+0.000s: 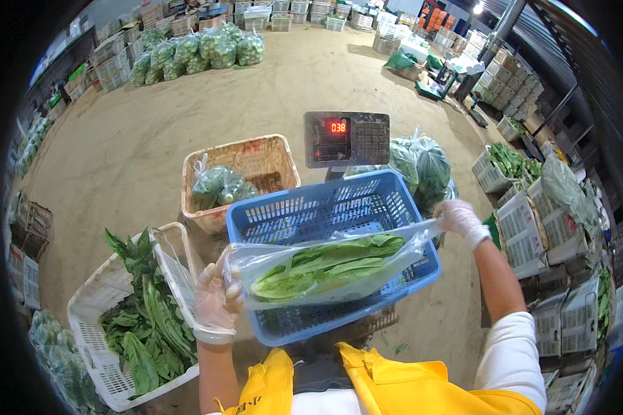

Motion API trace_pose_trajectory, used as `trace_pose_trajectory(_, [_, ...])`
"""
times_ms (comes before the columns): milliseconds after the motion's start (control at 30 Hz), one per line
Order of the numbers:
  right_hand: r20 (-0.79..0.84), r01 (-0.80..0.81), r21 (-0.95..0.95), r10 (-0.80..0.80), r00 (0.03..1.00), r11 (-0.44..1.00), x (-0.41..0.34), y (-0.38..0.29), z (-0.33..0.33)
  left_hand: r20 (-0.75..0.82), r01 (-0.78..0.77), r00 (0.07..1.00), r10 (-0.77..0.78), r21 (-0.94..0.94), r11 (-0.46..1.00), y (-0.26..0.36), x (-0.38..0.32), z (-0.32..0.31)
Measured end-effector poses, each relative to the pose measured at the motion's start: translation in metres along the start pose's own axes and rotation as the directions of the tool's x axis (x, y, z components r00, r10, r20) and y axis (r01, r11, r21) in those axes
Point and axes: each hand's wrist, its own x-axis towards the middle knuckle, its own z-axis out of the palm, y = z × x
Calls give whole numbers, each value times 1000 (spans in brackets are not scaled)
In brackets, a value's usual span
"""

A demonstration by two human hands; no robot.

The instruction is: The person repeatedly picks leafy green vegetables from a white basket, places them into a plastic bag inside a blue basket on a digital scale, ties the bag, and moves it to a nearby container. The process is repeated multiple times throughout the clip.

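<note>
Between my hands a clear plastic bag [290, 254] is stretched out over a blue plastic basket [337, 321]. Leafy green lettuce [332, 267] lies lengthwise inside the bag. My left hand [219, 301], in a thin clear glove, grips the bag's left end beside the basket's left wall. At the other end, my gloved right hand [459, 220] pinches the bag's gathered corner beyond the basket's right side. Behind the basket stands a weighing scale display [347, 139] with lit red digits. Bare slotted floor and walls show in the basket around the bag.
A white crate [91, 327] of loose leafy greens [150, 332] stands at my left. Behind it, an orange-beige crate [270, 142] holds bagged vegetables [220, 187]. More filled bags [431, 166] sit behind the blue basket's right corner. White crates [522, 233] line the right side.
</note>
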Motion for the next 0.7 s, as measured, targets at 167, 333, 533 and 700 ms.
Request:
trace_pose_trajectory(167, [-363,397,254,-294,884,882,-70,-29,-43,49,-152,979,199,822,549,-24,12,20])
trace_pose_trajectory(333, [-84,835,230,-845,528,499,-101,-82,-2,86,-139,987,134,881,453,-44,13,17])
trace_pose_trajectory(533, [29,481,-499,-541,841,721,-69,-29,4,35,20,936,351,988,-151,-7,17,32])
trace_pose_trajectory(700, [-771,779,103,-445,455,618,-76,-89,-40,277,-223,925,259,950,-219,-31,63,97])
